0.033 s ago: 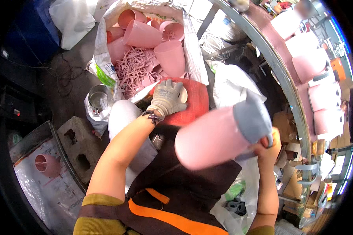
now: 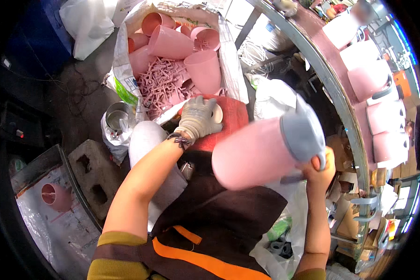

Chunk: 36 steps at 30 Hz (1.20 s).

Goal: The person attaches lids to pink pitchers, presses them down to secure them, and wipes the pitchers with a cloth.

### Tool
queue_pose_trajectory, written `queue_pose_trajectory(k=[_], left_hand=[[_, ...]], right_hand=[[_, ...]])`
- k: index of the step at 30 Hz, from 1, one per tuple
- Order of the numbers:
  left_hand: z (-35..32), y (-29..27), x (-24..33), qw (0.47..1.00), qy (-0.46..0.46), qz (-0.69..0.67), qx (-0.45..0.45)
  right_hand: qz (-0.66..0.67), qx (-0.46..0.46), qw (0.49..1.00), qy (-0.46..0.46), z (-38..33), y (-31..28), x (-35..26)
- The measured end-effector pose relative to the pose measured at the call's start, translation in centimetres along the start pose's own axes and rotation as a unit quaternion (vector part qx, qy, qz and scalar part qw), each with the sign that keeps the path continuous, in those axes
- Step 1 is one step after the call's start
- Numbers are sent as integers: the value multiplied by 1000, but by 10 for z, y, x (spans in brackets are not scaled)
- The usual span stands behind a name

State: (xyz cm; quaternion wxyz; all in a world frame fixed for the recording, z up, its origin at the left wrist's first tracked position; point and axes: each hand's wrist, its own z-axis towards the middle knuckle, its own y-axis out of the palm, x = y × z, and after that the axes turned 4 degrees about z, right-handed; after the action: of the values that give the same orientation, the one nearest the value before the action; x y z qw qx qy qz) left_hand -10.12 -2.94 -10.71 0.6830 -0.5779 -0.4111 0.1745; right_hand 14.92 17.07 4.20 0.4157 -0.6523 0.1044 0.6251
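Observation:
My right hand, bare, is closed round the grey handle of a pink pitcher with a grey lid. The pitcher lies tilted in the air above my dark apron, its base toward the left, slightly blurred. My left hand, in a pale work glove, rests on a red sack-like surface. A small cream disc shows at the side of this hand, seemingly held against it; the thumb's grip is partly hidden.
Ahead stands a white sack with pink cups and pink plastic scraps. Several pink pitchers line the bench on the right. A concrete block and a tray with a pink cup lie left. A clear bag holds dark grey parts.
The pitcher in my right hand has shifted slightly up and to the right. My left hand stays in nearly the same place on the red surface.

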Motion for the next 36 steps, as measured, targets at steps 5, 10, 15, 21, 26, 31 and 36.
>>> queue_pose_trajectory(k=[5, 10, 15, 21, 26, 31, 36], left_hand=[[-2, -61, -34, 960, -140, -150, 192], [-13, -140, -15, 899, -34, -348, 262], [15, -249, 100, 906, 212, -148, 335], [-27, -303, 194, 911, 276, -21, 305], [21, -132, 126, 945, 181, 68, 263], [21, -137, 125, 960, 184, 78, 197], [23, -153, 116, 976, 136, -30, 166]], right_hand=[[-153, 53, 965, -206, 43, 82, 37], [-99, -13, 990, -96, 44, 104, 45], [-136, -81, 976, -147, 46, 83, 28], [-107, 36, 951, -289, 24, 41, 15], [-89, 14, 959, -269, 5, 26, 44], [-115, -53, 973, -193, 15, 54, 40], [46, -101, 992, -58, 27, 74, 39]])
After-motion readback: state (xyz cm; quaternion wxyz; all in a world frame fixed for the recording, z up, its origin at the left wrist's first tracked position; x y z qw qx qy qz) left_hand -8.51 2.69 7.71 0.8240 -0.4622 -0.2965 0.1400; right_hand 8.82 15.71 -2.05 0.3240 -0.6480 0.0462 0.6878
